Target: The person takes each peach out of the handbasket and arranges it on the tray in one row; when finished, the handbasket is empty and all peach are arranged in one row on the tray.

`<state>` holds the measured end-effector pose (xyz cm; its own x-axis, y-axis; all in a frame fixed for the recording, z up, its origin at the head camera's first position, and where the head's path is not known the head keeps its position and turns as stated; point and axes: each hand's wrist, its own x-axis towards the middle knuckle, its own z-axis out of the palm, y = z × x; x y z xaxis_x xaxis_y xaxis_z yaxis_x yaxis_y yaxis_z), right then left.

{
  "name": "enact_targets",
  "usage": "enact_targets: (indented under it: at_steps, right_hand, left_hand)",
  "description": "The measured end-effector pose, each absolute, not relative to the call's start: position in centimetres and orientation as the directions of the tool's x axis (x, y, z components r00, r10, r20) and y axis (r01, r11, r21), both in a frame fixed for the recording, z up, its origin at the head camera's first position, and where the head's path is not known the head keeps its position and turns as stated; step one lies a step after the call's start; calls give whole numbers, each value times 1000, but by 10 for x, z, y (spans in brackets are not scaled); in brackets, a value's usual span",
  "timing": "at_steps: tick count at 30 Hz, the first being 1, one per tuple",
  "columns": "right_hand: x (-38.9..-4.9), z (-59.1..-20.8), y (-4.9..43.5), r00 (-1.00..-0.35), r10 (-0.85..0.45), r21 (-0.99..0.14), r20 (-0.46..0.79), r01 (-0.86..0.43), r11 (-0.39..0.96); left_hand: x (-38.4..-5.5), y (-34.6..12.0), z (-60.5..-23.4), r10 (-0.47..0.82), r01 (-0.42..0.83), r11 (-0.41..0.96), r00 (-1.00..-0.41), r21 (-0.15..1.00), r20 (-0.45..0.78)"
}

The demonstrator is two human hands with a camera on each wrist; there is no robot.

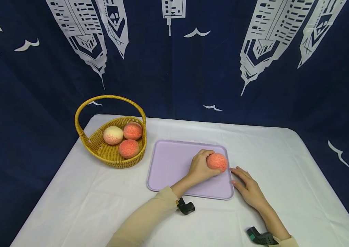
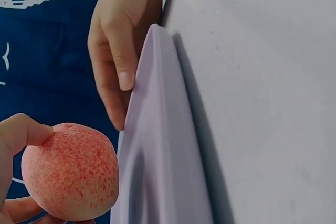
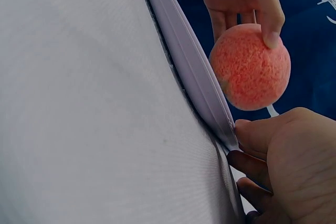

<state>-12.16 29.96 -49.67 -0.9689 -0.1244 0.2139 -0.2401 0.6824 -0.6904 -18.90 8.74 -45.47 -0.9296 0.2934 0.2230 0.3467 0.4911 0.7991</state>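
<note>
My left hand [image 1: 202, 167] grips a coral-pink peach [image 1: 216, 162] between thumb and fingers, over the right part of a lilac tray [image 1: 169, 164]. The left wrist view shows the peach [image 2: 71, 174] with the thumb pressed on its side. Whether the fruit touches the tray I cannot tell. Beside the tray's right edge lies my right hand [image 1: 250, 190], its fingers extended. In the right wrist view, this hand's fingertips [image 3: 244, 129] touch the tray's rim [image 3: 194, 72]; the peach [image 3: 252, 66] is just beyond them.
A yellow wicker basket [image 1: 112, 161] with a tall handle stands left of the tray. Inside are a pale peach [image 1: 113, 135] and two coral ones, one at the back [image 1: 132, 131] and one in front [image 1: 129, 148]. A white cloth [image 1: 106, 199] covers the table; a navy patterned curtain [image 1: 149, 75] hangs behind.
</note>
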Motion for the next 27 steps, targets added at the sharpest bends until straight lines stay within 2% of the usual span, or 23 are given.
enact_targets:
  at_steps: [14, 27]
  right_hand:
    - [-122, -497, 299, -966, -138, -695, 221, -255, 672]
    - [-121, -498, 299, -946, -146, -664, 289, -308, 681]
  left_hand:
    - [-188, 97, -462, 317, 356, 574, -927, 737, 201]
    - [-187, 103, -467, 328, 382, 553, -917, 740, 228]
